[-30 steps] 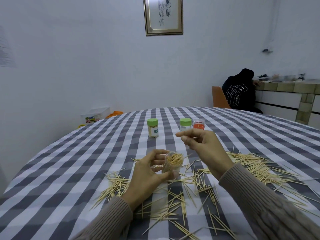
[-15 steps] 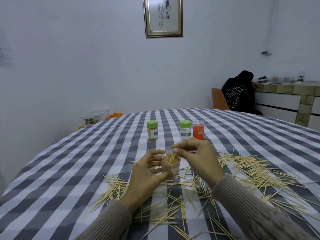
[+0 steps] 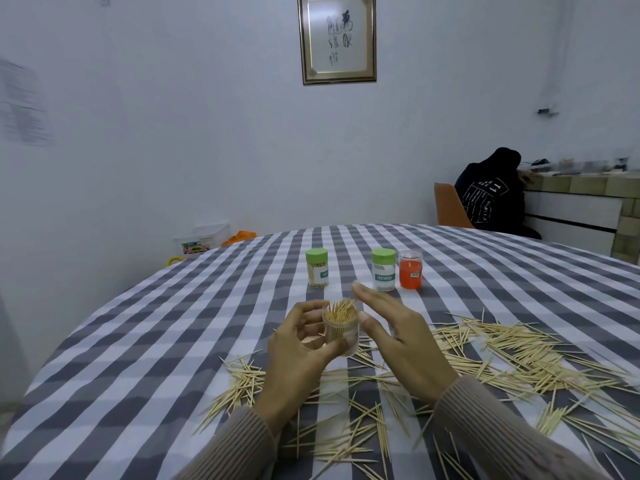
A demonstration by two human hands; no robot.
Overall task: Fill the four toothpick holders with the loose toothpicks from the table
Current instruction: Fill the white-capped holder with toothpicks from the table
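Note:
My left hand (image 3: 298, 344) grips a clear open holder (image 3: 341, 332) packed with upright toothpicks, held just above the table. My right hand (image 3: 398, 334) is flat beside the holder's right side, fingers stretched and apart, holding nothing. Loose toothpicks (image 3: 512, 355) lie scattered on the checked cloth to the right and more below my hands (image 3: 346, 427). Farther back stand a green-lidded holder full of toothpicks (image 3: 317, 268), a second green-lidded holder (image 3: 383, 270) and an orange holder without a lid (image 3: 410, 270).
The round table (image 3: 156, 341) has a grey and white checked cloth. A person in dark clothes (image 3: 491, 195) sits on an orange chair at a counter at the far right. A plastic box (image 3: 204, 239) lies beyond the table's left edge.
My right hand came down to the holder's mouth with toothpicks, let them go, and now is spread open beside it. My left hand kept hold of the holder.

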